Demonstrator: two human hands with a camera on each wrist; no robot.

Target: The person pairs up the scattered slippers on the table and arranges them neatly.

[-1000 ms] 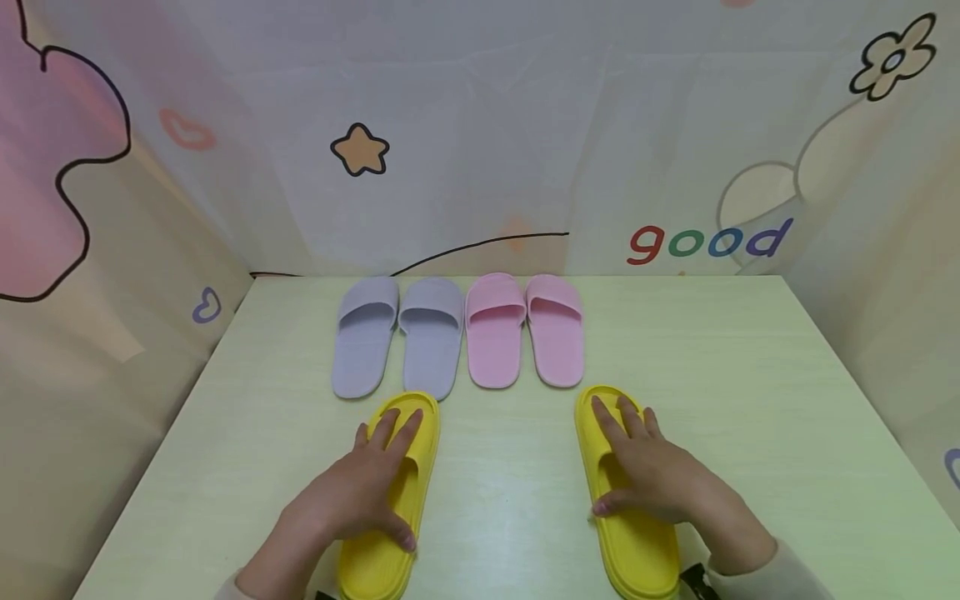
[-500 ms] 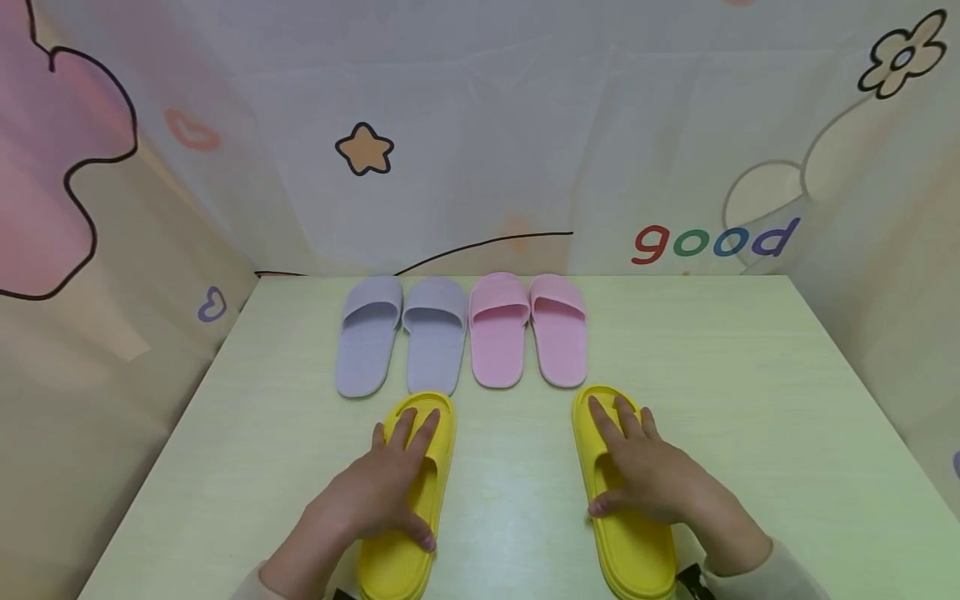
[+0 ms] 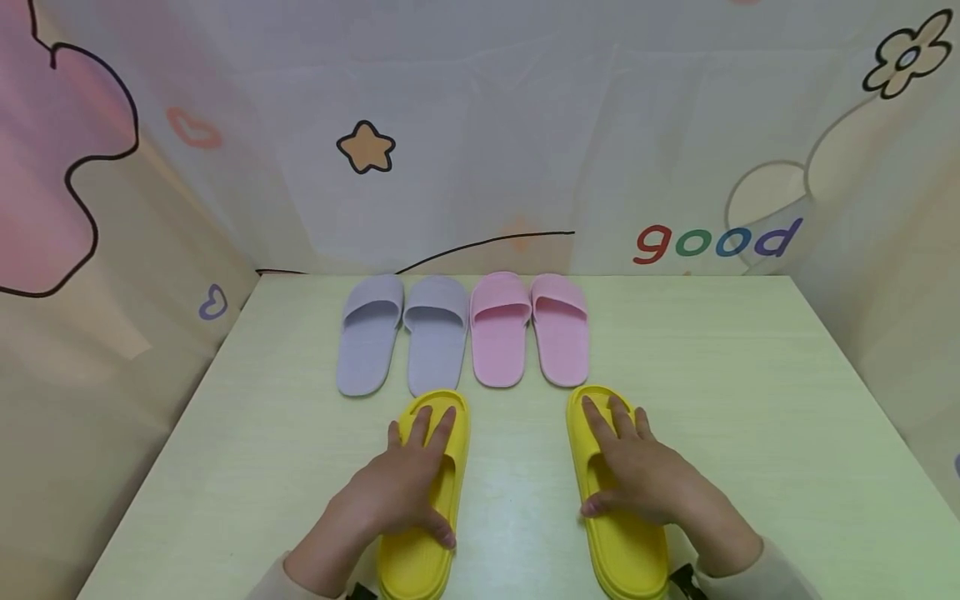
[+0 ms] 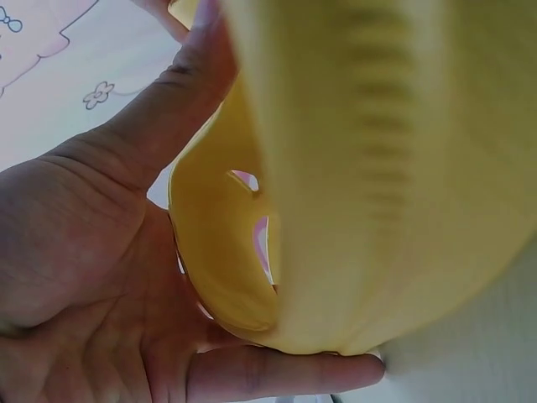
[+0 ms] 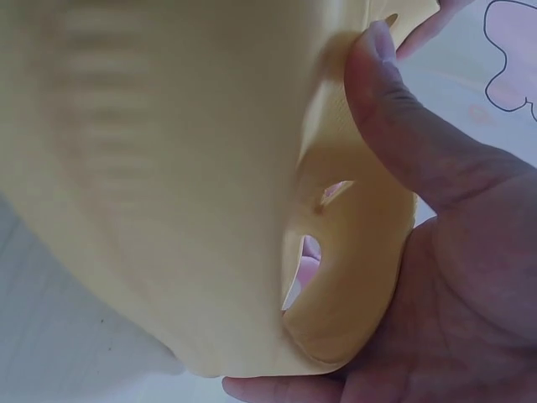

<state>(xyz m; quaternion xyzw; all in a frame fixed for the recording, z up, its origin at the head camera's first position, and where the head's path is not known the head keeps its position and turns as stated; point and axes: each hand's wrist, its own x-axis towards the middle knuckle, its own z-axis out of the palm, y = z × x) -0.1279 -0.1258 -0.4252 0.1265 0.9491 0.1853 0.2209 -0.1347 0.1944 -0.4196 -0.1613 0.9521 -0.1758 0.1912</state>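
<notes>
Across the top strap of a yellow slipper [image 3: 416, 565] lies my left hand [image 3: 401, 490], its thumb at the inner edge and its fingers spread forward. My right hand [image 3: 647, 475] holds the matching yellow slipper [image 3: 632, 554] the same way, thumb on the inner side. Both slippers point toward the back, toes angled slightly toward each other at right and left, with bare tabletop between them. In the left wrist view, the thumb and little finger span the slipper's sides [image 4: 403, 218]. The right wrist view shows the other slipper [image 5: 185, 210] between thumb and little finger.
A pair of grey-lilac slippers, the left one [image 3: 365, 358] and the right one [image 3: 435, 354], stands at the table's back. Beside them are two pink slippers, one [image 3: 498, 354] and another [image 3: 564, 350]. A printed curtain [image 3: 480, 150] borders the pale table [image 3: 735, 367].
The left hand has slid its yellow slipper to the right, and the right hand has shifted its own slightly left, so the gap between them is narrower. The grey and pink slippers stay put.
</notes>
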